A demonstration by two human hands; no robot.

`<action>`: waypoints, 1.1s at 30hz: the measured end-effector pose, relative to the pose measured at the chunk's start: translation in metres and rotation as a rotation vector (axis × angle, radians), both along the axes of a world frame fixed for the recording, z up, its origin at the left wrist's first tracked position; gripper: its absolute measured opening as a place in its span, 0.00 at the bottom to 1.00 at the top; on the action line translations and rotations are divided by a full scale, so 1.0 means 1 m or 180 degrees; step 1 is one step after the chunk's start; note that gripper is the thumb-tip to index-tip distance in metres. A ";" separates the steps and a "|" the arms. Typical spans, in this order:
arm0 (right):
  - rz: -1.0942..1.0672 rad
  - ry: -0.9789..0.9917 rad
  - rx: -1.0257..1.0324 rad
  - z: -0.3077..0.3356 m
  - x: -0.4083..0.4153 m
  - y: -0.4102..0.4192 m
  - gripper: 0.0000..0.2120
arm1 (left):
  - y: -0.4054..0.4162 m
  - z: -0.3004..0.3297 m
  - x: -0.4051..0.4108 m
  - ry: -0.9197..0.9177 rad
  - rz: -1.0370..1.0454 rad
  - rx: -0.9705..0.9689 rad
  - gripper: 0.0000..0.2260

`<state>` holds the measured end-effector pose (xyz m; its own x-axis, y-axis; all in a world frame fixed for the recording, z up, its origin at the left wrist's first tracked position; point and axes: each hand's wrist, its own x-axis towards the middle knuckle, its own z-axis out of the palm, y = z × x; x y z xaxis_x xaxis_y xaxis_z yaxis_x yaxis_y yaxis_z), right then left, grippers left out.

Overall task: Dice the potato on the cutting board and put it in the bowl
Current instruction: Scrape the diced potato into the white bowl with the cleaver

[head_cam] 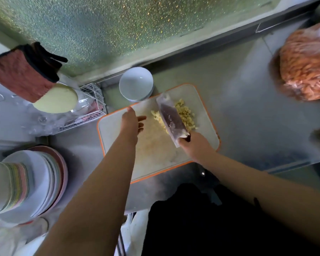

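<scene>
The right hand [193,145] grips a cleaver [171,119], its blade hiding part of the diced potato [185,112]; the left hand [131,121] hovers, fingers loosely spread.

Steel counter [238,100] under glittery green wall [104,24]. Red cloth [20,74] hangs at left above pale round lid [56,99]. White wire rack [92,108] beside it. Stack of plates [37,182] at near left. Bag of orange strips [306,65] at far right, well apart from rack.
</scene>
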<state>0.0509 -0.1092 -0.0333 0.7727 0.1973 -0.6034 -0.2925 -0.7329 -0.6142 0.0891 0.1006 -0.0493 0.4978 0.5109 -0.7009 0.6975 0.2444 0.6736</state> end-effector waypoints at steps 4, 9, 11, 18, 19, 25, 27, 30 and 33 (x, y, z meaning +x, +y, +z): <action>-0.0308 0.0034 0.0134 0.003 0.004 -0.020 0.20 | 0.005 0.006 0.043 -0.0067 -0.0021 -0.0551 0.17; -0.0430 -0.0308 -0.0098 0.004 0.007 -0.041 0.20 | 0.001 0.007 0.061 -0.0104 0.0239 -0.0741 0.16; -0.0341 -0.0533 -0.0198 0.007 0.005 -0.047 0.20 | 0.001 0.006 0.062 -0.0182 0.0246 -0.0633 0.16; 0.0294 -0.1654 -0.0481 0.016 -0.002 -0.059 0.16 | 0.006 0.014 0.022 -0.0232 0.0367 -0.0338 0.13; 0.0418 -0.1723 -0.0473 0.015 -0.002 -0.061 0.16 | 0.006 0.015 0.009 -0.0234 0.0367 -0.0273 0.13; 0.1300 -0.2227 -0.0699 0.008 0.005 -0.071 0.18 | 0.009 0.001 -0.069 0.0036 0.0565 -0.0150 0.17; 0.1508 -0.2477 -0.0708 0.003 0.007 -0.074 0.18 | 0.011 -0.005 -0.084 0.0150 0.0669 -0.0231 0.19; 0.1695 -0.2763 -0.0688 0.001 0.009 -0.076 0.20 | 0.011 -0.002 -0.093 0.0641 0.0432 0.0567 0.21; 0.1798 -0.2874 -0.0695 0.000 0.013 -0.077 0.22 | -0.017 0.012 -0.100 0.0532 -0.0238 0.3008 0.23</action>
